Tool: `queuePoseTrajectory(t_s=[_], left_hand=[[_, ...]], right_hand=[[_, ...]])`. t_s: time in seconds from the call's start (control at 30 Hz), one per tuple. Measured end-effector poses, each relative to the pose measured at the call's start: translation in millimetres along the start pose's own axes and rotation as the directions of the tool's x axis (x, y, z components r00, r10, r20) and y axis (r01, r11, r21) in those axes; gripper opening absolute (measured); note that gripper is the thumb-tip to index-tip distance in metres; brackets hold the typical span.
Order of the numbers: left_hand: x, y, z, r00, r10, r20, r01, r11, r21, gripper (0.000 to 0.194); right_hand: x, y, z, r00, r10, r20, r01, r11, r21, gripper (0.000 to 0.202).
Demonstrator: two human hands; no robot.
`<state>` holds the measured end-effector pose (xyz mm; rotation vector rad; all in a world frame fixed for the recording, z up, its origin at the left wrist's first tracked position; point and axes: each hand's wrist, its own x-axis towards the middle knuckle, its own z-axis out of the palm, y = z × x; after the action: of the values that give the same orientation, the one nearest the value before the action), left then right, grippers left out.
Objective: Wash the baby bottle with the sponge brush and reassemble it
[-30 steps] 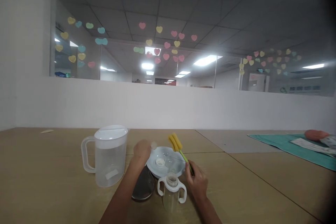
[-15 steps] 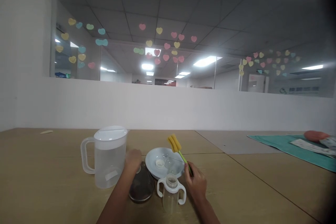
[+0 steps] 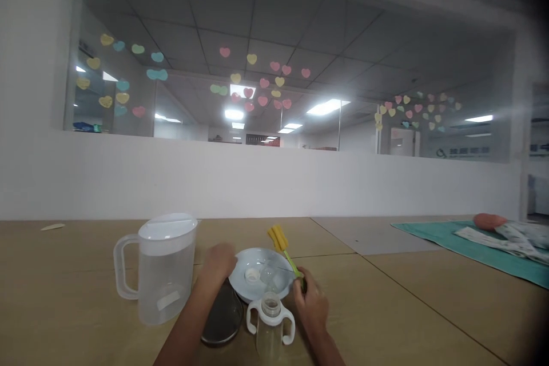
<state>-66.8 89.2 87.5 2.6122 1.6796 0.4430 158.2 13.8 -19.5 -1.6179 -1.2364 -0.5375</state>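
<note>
My right hand (image 3: 312, 304) is closed on the green handle of a brush with a yellow sponge head (image 3: 278, 238), tilted up over the right rim of a white bowl (image 3: 244, 291). In the bowl lie a white ring (image 3: 252, 275) and a clear piece (image 3: 270, 276). My left hand (image 3: 221, 263), blurred, is at the bowl's left rim above a dark round tray (image 3: 223, 315); its fingers are smeared. Between my arms stands a clear bottle (image 3: 269, 338) with two white handles and an uncovered mouth.
A lidded clear pitcher (image 3: 165, 274) stands on the table (image 3: 386, 309) to the left. A teal cloth (image 3: 446, 243) with a reddish object (image 3: 489, 221) and patterned fabric (image 3: 510, 243) lies at the right. A flat pale piece (image 3: 52, 227) is at the far left.
The view has shifted, so the table items appear further left and slightly lower. My left hand has moved closer to the bowl's rim. My right hand still holds the brush.
</note>
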Motion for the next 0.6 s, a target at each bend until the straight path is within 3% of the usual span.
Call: queuePoseTrajectory(t_s=[0.13, 0.27, 0.37, 0.6], left_hand=[[-1, 31, 13.9, 0.984, 0.168, 0.061, -0.162, 0.982, -0.098, 0.032], [-1, 55, 39.7, 0.984, 0.16, 0.072, -0.148, 0.978, -0.145, 0.04], [0, 58, 52.9, 0.984, 0.158, 0.085, -0.14, 0.972, -0.187, 0.043], [3, 52, 68.9, 0.968, 0.192, 0.161, -0.139, 0.947, -0.29, 0.063]], right_hand=[[2, 0, 0, 0.994, 0.1, -0.044, -0.101, 0.995, -0.02, 0.044], [4, 1, 2, 0.988, 0.11, -0.107, -0.106, 0.993, 0.047, 0.047], [6, 1, 2, 0.984, 0.114, -0.137, -0.098, 0.988, 0.12, 0.049], [9, -10, -2, 0.932, 0.276, -0.235, -0.19, 0.923, 0.334, 0.051]])
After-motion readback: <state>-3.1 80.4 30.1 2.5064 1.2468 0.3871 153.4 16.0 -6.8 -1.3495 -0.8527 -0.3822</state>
